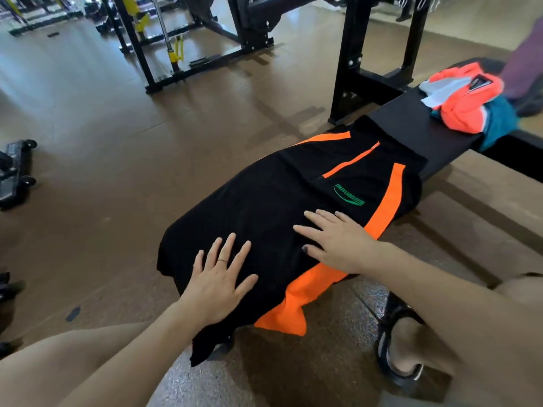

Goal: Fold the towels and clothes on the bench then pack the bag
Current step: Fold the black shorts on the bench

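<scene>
Both hands lie flat with fingers spread, holding nothing: the left hand (219,284) presses the near part of a black and orange sports shirt (282,218), and the right hand (338,239) rests on it just beyond and to the right. The shirt is spread face up along the near end of the black bench (426,124), its green logo beyond the right fingertips and the zip collar farther on. The fabric looks thin, light and limp, probably a little slick, so it should crease easily but may slide. Its sides spill over both bench edges, and an orange panel hangs down below the right wrist; those drooping side edges or the hem look like the best places to take hold for a fold inward. Past the collar the bench shows bare padding, open room to work. At its far end, well apart from both hands, sits a heap of coral and teal clothes (464,98), not yet folded. No bag is visible.
</scene>
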The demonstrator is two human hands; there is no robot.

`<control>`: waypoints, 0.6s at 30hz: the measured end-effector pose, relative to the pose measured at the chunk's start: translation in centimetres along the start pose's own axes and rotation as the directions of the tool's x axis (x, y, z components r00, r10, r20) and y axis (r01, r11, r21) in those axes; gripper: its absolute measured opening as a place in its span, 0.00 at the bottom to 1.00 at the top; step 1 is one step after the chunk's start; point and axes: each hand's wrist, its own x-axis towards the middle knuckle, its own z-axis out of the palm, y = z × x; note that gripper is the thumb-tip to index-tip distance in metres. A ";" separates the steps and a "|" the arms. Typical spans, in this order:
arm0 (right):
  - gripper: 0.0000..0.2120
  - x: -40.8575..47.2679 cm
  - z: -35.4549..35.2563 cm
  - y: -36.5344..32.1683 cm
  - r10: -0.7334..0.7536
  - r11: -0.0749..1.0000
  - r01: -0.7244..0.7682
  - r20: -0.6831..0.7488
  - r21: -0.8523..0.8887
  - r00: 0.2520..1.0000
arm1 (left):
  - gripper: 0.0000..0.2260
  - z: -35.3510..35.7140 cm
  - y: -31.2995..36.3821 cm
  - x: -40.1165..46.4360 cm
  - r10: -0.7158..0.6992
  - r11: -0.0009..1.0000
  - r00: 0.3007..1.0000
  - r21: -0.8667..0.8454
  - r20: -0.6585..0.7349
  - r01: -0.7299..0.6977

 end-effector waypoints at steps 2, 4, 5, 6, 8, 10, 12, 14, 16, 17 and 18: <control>0.30 0.7 -1.0 2.6 0.070 0.997 -0.068 -0.109 0.026 0.992 | 0.33 -1.4 0.4 0.0 0.017 0.999 1.000 0.031 -0.018 -0.016; 0.32 1.3 -2.0 5.1 0.181 0.983 -0.176 -0.210 0.044 0.961 | 0.33 -2.9 1.7 1.1 0.062 0.998 0.997 0.017 -0.051 -0.061; 0.31 1.4 -2.1 6.5 0.242 0.970 -0.234 -0.216 0.062 0.946 | 0.31 -3.5 2.7 2.0 0.093 0.996 0.994 0.003 -0.059 -0.093; 0.31 1.4 -1.9 7.7 0.295 0.955 -0.286 -0.176 0.075 0.939 | 0.31 -3.9 3.8 3.0 0.127 0.992 0.990 -0.008 -0.062 -0.127; 0.32 1.2 -1.4 9.6 0.341 0.940 -0.339 -0.032 0.038 0.940 | 0.30 -4.2 6.0 5.2 0.190 0.982 0.980 -0.008 -0.059 -0.190; 0.33 1.0 -1.2 11.2 0.348 0.937 -0.348 0.021 0.027 0.937 | 0.30 -4.4 7.8 7.7 0.229 0.974 0.973 0.007 -0.033 -0.228; 0.34 1.1 -1.6 13.2 0.402 0.913 -0.398 -0.038 0.085 0.915 | 0.29 -5.0 9.2 10.5 0.238 0.971 0.971 0.006 -0.036 -0.238; 0.34 0.8 -1.6 15.3 0.445 0.894 -0.439 -0.069 0.091 0.893 | 0.29 -6.0 10.4 13.5 0.235 0.972 0.970 -0.004 -0.062 -0.236; 0.34 0.2 -1.2 17.1 0.438 0.898 -0.433 -0.060 0.080 0.897 | 0.30 -6.7 11.6 16.1 0.234 0.972 0.971 0.020 -0.046 -0.233; 0.34 -0.1 -1.0 17.6 0.431 0.901 -0.426 -0.057 0.081 0.901 | 0.31 -6.9 12.3 17.1 0.239 0.970 0.971 0.056 -0.023 -0.238; 0.34 -0.3 -0.8 18.1 0.425 0.904 -0.419 -0.061 0.084 0.903 | 0.32 -7.1 12.9 17.9 0.251 0.963 0.968 0.102 -0.003 -0.249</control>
